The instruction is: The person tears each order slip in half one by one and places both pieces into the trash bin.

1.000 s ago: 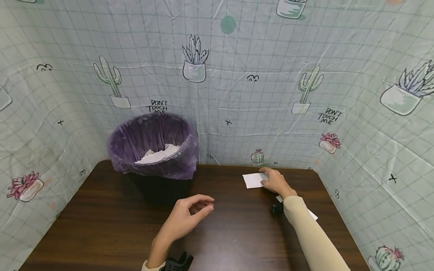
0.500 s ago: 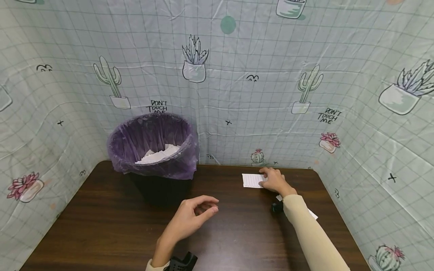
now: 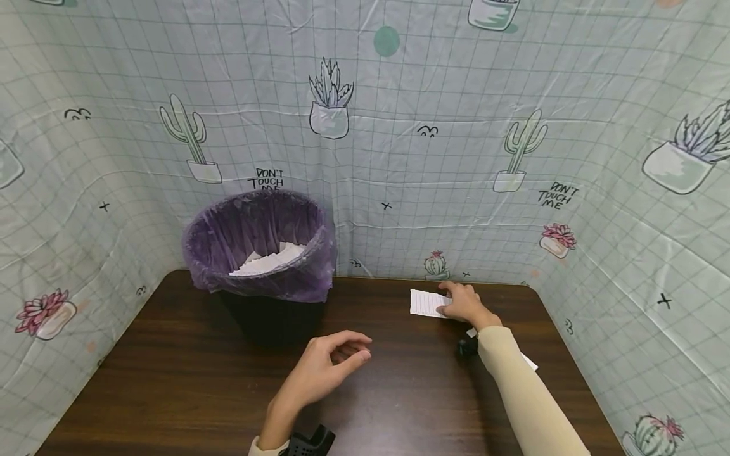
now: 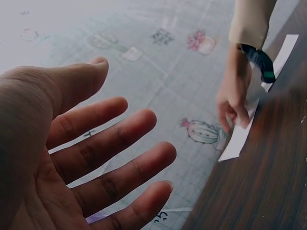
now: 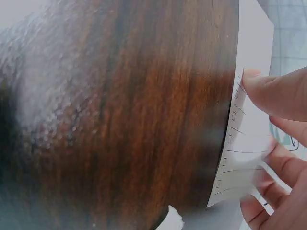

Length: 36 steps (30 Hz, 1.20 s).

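Observation:
At the far right of the table, my right hand [image 3: 464, 305] grips a torn piece of lined white paper [image 3: 424, 303] between thumb and fingers. The right wrist view has the thumb on the near edge of this paper [image 5: 256, 38] and the fingertips along its other edge. My left hand [image 3: 325, 368] is held over the middle of the table, nothing in it, its fingers loosely bent; the left wrist view shows them spread. Another strip of white paper [image 4: 287, 51] lies behind the right wrist, partly hidden by the sleeve in the head view.
A black bin [image 3: 279, 320] with a purple liner [image 3: 296, 288] stands at the back left of the dark wooden table [image 3: 148, 380]. White papers [image 3: 272, 259] lie inside it. A printed cloth [image 3: 388, 164] hangs around the table's back and sides.
My left hand has drifted slightly to the right. The right hand has stayed on the paper, which has tilted a little.

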### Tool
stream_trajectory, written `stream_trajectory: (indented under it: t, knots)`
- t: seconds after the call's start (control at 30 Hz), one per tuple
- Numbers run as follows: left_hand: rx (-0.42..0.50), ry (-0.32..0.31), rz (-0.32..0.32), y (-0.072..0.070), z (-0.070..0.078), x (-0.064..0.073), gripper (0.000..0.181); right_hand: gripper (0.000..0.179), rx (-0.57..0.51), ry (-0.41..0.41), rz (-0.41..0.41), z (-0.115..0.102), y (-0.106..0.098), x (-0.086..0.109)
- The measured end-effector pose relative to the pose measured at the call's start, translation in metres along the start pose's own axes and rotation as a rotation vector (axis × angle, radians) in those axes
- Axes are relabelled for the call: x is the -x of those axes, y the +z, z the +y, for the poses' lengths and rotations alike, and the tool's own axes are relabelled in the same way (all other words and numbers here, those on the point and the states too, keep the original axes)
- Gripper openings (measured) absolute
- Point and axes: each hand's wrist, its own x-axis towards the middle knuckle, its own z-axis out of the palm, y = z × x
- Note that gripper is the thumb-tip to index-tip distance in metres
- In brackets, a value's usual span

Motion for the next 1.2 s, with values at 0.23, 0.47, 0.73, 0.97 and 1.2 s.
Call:
stream_trajectory:
  t: [0.23,0.47,0.73,0.97,1.2]
  knots:
    - [-0.006,0.003,-0.007,0.002,-0.002,-0.001,0.022,0.047,-0.028,-0.023,0.024,-0.004,0.001,-0.003]
    - [-0.004,0.004,-0.011,0.006,-0.005,-0.004,0.021,0.023,-0.127,-0.067,0.148,-0.012,0.005,0.005]
    - [-0.001,-0.001,-0.017,0.011,-0.009,-0.007,0.022,0.014,-0.212,-0.083,0.216,-0.023,0.018,0.019]
    - [-0.024,-0.008,-0.012,0.012,-0.016,-0.01,0.021,0.009,-0.263,-0.142,0.27,-0.039,0.033,0.034]
    - [-0.027,-0.008,0.013,0.014,-0.025,-0.01,0.019,0.004,-0.316,-0.147,0.307,-0.062,0.051,0.049]
